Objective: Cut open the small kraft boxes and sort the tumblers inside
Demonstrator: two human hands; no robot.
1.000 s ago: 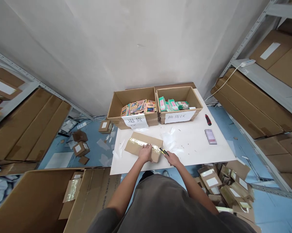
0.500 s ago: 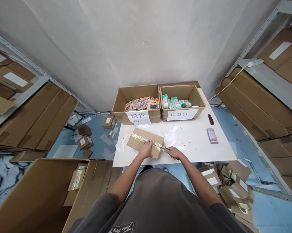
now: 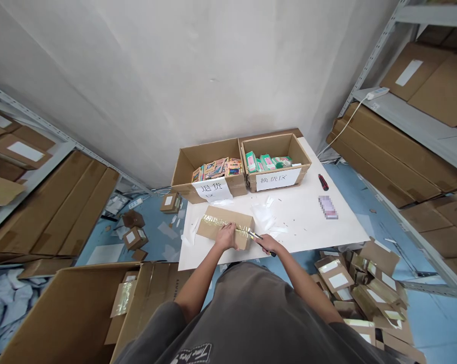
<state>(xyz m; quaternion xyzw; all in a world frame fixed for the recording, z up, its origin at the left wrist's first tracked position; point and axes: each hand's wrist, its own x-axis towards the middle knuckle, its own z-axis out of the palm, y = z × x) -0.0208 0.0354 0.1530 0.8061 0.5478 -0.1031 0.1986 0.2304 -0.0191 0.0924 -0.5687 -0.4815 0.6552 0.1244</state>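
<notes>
A closed cardboard box with shiny clear tape along its top lies slightly askew on the white table. My left hand grips its near side, thumb and fingers spread over the top and edge. In my right hand is a utility knife with a black and yellow body. Its front end points left at the taped right end of the box; whether the blade is in the tape is too small to tell. Crumpled white plastic lies just beyond the box.
Two open, labelled cartons stand at the back: one with colourful small packs, one with green-and-pink boxes. A red-black cutter and a blurred purple item lie right. A large open carton stands left; discarded boxes pile right.
The view has turned and shifted a little, so the table and cartons sit differently. My left hand stays on the box, and the knife remains at its right end, now angled more steeply.
</notes>
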